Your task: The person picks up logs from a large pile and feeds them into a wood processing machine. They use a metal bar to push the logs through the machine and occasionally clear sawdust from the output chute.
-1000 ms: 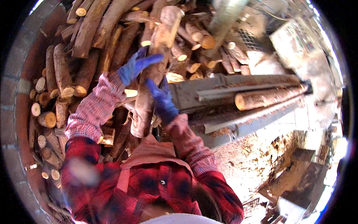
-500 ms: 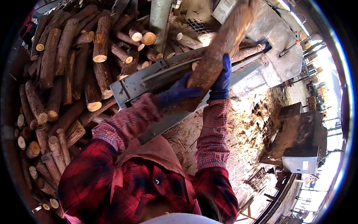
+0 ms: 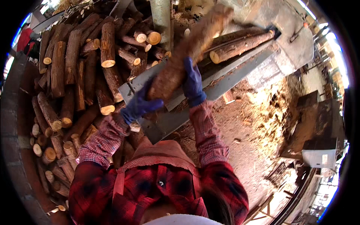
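A thick, bark-covered log (image 3: 187, 54) slants up and away in front of me, held above the grey metal trough (image 3: 176, 99). My left hand (image 3: 140, 103), in a blue glove, grips its near end from the left. Farther up, on the log's right side, my blue-gloved right hand (image 3: 193, 80) is wrapped against it. The log's far end is blurred by motion. Another, thinner log (image 3: 242, 47) lies in the trough to the right, its pale cut end toward me and its far end at a dark opening in a metal plate (image 3: 288, 48).
A large pile of cut logs (image 3: 71, 63) fills the left side. Behind the trough rises a pale green post (image 3: 161, 22). Sawdust and bark chips (image 3: 258, 120) cover the floor at right, near a grey metal box (image 3: 318, 157). Someone in red (image 3: 24, 39) is at the far left.
Both hands have moved left and the held log has come with them, its far end shifting left. The thinner log in the trough now shows more fully.
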Available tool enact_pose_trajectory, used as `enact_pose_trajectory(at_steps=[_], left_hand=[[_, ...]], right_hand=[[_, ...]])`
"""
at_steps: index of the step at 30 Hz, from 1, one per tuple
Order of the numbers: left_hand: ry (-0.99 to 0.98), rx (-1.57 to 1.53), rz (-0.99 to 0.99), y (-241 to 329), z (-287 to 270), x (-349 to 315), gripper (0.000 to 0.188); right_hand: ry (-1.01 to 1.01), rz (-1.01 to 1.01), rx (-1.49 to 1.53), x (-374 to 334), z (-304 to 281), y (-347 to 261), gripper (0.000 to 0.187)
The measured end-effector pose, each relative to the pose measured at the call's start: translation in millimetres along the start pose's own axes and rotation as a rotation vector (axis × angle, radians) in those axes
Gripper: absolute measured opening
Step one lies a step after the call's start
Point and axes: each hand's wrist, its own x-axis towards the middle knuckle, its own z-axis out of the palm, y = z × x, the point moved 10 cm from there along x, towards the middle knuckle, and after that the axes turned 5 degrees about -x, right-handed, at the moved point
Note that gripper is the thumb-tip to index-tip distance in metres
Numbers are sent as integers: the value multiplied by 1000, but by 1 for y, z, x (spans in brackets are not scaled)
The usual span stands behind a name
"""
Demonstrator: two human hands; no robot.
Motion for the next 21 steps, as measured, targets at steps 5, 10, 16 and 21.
enact_pose_trajectory(at_steps=[5,10,16,21], left_hand=[[18,576,247,52,-17,20,86],[-138,1194,-194,-88,-28,34,90],[-152,1080,22,-110,3,84,76],[-163,462,126,-125,-122,128,40]], right_hand=[[-143,-308,-433,-24,51,-94,51],[384,-436,-795,-81,-63,-32,51],[781,-385,-1004,-121,-173,-3,59],[932,-77,-720,-118,-138,26,62]])
